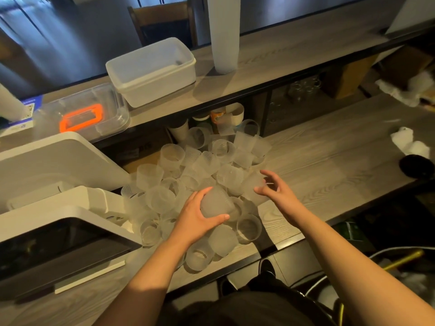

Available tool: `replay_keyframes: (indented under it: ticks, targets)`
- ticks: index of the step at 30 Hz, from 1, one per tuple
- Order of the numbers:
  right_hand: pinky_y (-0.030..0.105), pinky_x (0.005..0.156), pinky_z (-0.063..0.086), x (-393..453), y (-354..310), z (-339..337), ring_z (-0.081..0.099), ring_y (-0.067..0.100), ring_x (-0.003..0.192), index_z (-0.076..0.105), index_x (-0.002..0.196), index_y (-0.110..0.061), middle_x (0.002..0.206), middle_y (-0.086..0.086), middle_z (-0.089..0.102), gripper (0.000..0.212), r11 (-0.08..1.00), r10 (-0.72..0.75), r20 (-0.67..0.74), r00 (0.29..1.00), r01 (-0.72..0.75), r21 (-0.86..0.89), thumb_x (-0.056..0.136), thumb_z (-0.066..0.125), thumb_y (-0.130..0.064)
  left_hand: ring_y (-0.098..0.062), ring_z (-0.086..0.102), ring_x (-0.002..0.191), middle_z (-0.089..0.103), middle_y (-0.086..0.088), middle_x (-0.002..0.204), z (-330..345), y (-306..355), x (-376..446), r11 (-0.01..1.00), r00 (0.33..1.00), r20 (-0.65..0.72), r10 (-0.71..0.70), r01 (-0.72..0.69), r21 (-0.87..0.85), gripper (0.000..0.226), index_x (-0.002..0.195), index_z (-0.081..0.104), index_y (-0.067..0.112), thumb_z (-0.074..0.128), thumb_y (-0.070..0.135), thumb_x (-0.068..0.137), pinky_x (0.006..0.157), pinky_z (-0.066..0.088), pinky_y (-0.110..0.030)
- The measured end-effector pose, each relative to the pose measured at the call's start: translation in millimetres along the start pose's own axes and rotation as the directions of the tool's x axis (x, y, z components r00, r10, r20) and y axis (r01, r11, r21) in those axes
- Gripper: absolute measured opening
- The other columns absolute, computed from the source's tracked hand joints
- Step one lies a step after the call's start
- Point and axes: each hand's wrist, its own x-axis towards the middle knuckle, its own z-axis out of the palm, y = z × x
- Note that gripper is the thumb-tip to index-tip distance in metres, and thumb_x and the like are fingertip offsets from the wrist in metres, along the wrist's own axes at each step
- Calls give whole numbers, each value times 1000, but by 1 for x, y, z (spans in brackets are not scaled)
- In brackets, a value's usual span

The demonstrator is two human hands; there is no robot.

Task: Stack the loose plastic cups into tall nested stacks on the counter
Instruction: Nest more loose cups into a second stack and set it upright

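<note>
A heap of several loose frosted plastic cups [188, 175] covers the middle of the wooden counter [341, 165]. My left hand [197, 220] wraps around one frosted cup [216, 203] lying near the front of the heap, thumb under it and fingers over its top. My right hand [275, 191] curls its fingers around another frosted cup [253, 184] at the heap's right edge. A tall nested stack of cups [224, 34] stands upright on the raised shelf behind.
On the raised shelf [294, 55] sit a white plastic tub [150, 69] and a clear box with an orange handle [81, 117]. A white machine [54, 208] crowds the left. Crumpled white paper [409, 142] and a dark round object [416, 169] lie at the right.
</note>
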Motion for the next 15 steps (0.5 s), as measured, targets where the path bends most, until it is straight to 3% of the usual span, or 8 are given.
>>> replay_keyframes:
  ticks: [4, 8, 12, 15]
  targets:
    - [28, 98, 47, -10, -28, 19, 52, 16, 117, 52, 138, -32, 127, 2, 47, 72, 994, -106, -2, 994, 106, 13, 70, 79, -36, 0, 45, 115, 43, 21, 126, 1, 10, 2, 998, 997, 36, 66, -66, -1, 79, 133, 41, 47, 87, 45, 69, 90, 37, -18]
    - [14, 78, 51, -19, -39, 35, 52, 11, 109, 52, 135, -29, 125, -3, 46, 72, 986, -162, 31, 986, 163, -46, 67, 75, -41, -3, 45, 114, 44, 18, 127, 2, 18, 4, 997, 996, 24, 80, -80, 9, 81, 138, 42, 40, 86, 46, 70, 82, 36, -12]
    - [29, 89, 56, -23, -39, 40, 55, 16, 111, 46, 138, -36, 125, -5, 48, 73, 980, -193, 63, 979, 195, -25, 71, 75, -40, -3, 45, 115, 44, 20, 126, 3, 21, 3, 997, 997, 10, 81, -81, -3, 81, 138, 42, 39, 86, 46, 70, 83, 36, -13]
    - [36, 95, 55, -25, -36, 40, 54, 17, 113, 48, 141, -39, 127, -4, 47, 77, 974, -216, 95, 972, 222, -55, 70, 74, -52, 0, 44, 114, 43, 22, 125, 3, 22, 2, 997, 997, -5, 79, -79, -9, 80, 135, 40, 43, 86, 48, 70, 81, 35, -10]
